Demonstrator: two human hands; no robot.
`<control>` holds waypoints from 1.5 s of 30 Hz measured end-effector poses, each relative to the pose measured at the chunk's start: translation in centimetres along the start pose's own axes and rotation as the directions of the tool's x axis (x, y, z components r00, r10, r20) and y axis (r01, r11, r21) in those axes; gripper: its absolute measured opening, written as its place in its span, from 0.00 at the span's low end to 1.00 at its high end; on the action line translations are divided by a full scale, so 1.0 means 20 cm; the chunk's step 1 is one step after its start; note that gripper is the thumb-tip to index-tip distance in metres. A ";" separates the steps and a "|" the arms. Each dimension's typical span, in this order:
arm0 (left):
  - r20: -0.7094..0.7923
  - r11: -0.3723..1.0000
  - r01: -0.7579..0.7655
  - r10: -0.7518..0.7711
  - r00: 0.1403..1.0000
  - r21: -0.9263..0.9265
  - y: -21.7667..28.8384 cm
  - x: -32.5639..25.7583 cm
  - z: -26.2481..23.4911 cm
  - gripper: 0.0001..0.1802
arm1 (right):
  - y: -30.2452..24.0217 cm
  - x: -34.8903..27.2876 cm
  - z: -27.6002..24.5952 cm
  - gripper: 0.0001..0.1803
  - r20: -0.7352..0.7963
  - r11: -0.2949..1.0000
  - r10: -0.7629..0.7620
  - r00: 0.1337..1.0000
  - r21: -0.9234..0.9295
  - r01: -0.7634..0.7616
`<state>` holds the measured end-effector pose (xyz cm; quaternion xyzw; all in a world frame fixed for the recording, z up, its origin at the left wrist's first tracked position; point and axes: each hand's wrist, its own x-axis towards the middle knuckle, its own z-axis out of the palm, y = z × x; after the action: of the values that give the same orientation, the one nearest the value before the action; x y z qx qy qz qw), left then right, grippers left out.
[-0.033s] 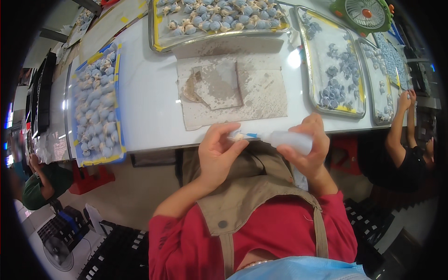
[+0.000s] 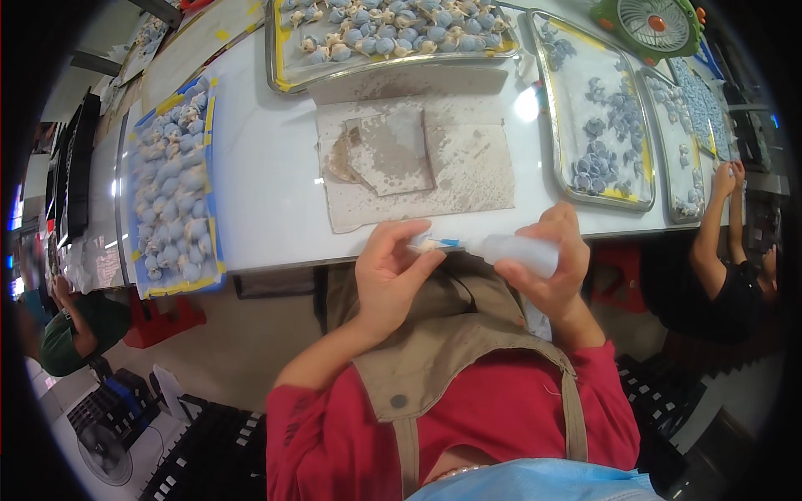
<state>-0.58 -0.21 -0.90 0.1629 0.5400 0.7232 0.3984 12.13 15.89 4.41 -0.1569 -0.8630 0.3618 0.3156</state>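
Note:
Close to the table's front edge, my left hand (image 2: 388, 267) pinches a small pale figurine part (image 2: 428, 245) with some blue on it, mostly covered by the thumb and fingers. My right hand (image 2: 551, 263) is wrapped round a translucent white squeeze bottle (image 2: 522, 254), tilted almost level. A small blue tip (image 2: 449, 243) lies between the bottle's end and the part. Whether that tip touches the part is too small to tell. Beyond both hands lies a stained piece of cardboard (image 2: 484, 188) with a smaller spotted piece on top.
Several blue-and-cream figurine parts fill a metal tray (image 2: 292, 83) at the back and a blue tray (image 2: 219, 250) at left. Grey-blue cup-like pieces lie in another metal tray (image 2: 558, 159) at right. A green fan (image 2: 652, 25) stands behind it. Other people work at both sides.

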 end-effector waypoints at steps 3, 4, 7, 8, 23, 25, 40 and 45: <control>0.003 0.999 -0.031 0.031 1.000 0.006 0.01 0.00 0.01 0.19 | -0.01 0.01 0.01 0.20 0.003 1.000 -0.017 1.000 -0.024 0.017; 0.005 0.999 -0.038 0.038 0.999 0.012 0.00 0.00 0.01 0.18 | -0.02 0.01 0.01 0.20 0.012 0.999 -0.023 1.000 -0.032 0.024; 0.008 0.998 -0.052 0.052 0.999 0.018 0.00 0.00 0.00 0.18 | -0.02 0.02 0.02 0.21 0.031 0.998 -0.045 0.999 -0.052 0.046; 0.009 0.999 -0.050 0.049 0.999 0.015 0.01 0.00 0.01 0.18 | -0.02 0.02 0.02 0.21 0.030 0.997 -0.051 0.998 -0.055 0.052; -0.020 0.996 0.077 -0.077 0.997 -0.045 0.04 -0.01 0.01 0.20 | -0.01 0.01 0.01 0.19 -0.023 1.000 0.016 1.000 -0.025 -0.016; -0.017 0.996 0.083 -0.083 0.996 -0.035 0.04 -0.01 0.01 0.20 | -0.01 0.02 0.01 0.18 -0.021 0.999 0.023 1.000 -0.026 -0.024; -0.012 0.986 0.094 -0.097 0.995 -0.141 0.04 0.01 -0.02 0.18 | 0.04 0.04 0.05 0.16 -0.051 0.993 0.093 0.994 0.079 -0.089; -0.008 0.982 0.132 -0.134 0.991 -0.135 0.03 0.03 -0.06 0.18 | 0.14 0.15 0.17 0.14 -0.118 0.907 0.393 0.912 0.212 -0.364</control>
<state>-1.92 -0.62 -0.78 0.0928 0.5033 0.7311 0.4512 7.79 17.47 1.88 -0.3198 -0.7508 0.4815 0.3197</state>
